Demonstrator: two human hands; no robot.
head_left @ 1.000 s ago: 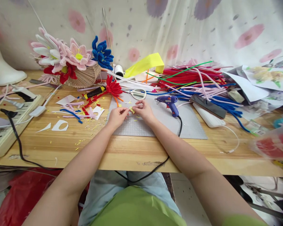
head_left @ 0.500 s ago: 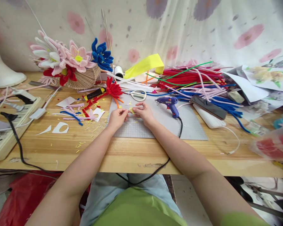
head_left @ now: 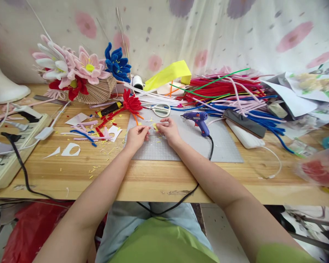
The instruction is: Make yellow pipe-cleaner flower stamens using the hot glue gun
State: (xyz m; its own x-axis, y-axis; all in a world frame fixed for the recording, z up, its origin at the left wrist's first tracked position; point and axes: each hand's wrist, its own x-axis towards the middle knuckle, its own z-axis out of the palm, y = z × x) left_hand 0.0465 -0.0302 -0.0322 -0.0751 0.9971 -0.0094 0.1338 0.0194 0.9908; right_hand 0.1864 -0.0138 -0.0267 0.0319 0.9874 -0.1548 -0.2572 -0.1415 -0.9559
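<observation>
Over the grey cutting mat [head_left: 175, 149] my left hand [head_left: 137, 138] is pinched closed; what lies in its fingertips is too small to make out, though a thin pale strand shows beside them. My right hand [head_left: 169, 131] faces it a short way off, thumb and fingers closed on a small yellow piece [head_left: 155, 126]. Yellow scraps lie on the mat under both hands. Behind the left hand rests a red pipe-cleaner flower [head_left: 132, 102] with orange stems. Scissors [head_left: 161, 110] with pale handles lie beyond the right hand.
A blue glue gun [head_left: 196, 120] lies right of my hands, its black cord running over the table edge. Pipe-cleaner bundles [head_left: 222, 87] and a phone [head_left: 245, 123] are behind it. Pipe-cleaner offcuts [head_left: 83, 135], a utility knife [head_left: 109, 109] and a power strip [head_left: 22, 146] are leftward.
My hands have drawn slightly apart, and the yellow piece at the right fingertips shows more clearly. The view has shifted a little; the things on the table stay in place.
</observation>
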